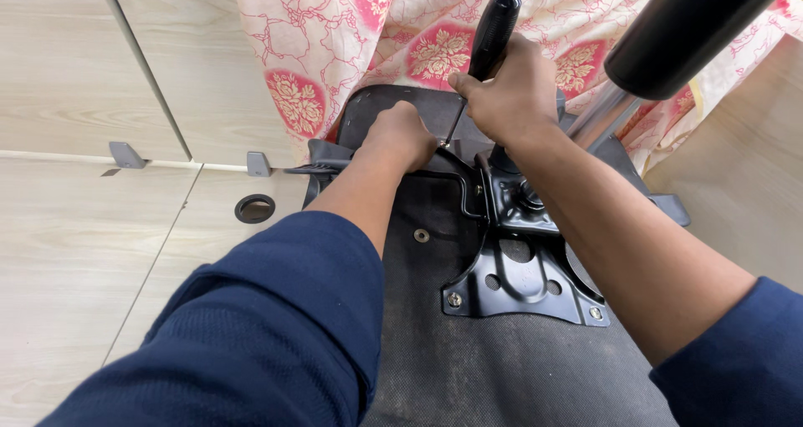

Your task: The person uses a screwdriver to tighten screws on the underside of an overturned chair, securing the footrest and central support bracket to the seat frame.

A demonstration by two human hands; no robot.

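Note:
An upturned chair seat (493, 368) with a dark fabric underside lies in front of me. A black metal mounting plate (523, 281) is screwed onto it. My right hand (508, 99) is shut on the black handle of a screwdriver (492, 35), whose thin shaft points down at a screw on the plate's far edge. My left hand (400, 136) rests closed on the seat just left of the screwdriver tip, steadying the plate's edge; whether it pinches anything is hidden. Both arms wear dark blue sleeves.
A thick black cylinder on a chrome column (677, 34) slants across the upper right. Pink-and-white floral cloth (335, 42) hangs behind the seat. Pale wooden panels (84, 226) with small grey brackets (125, 154) and a round grommet hole (254, 208) lie to the left.

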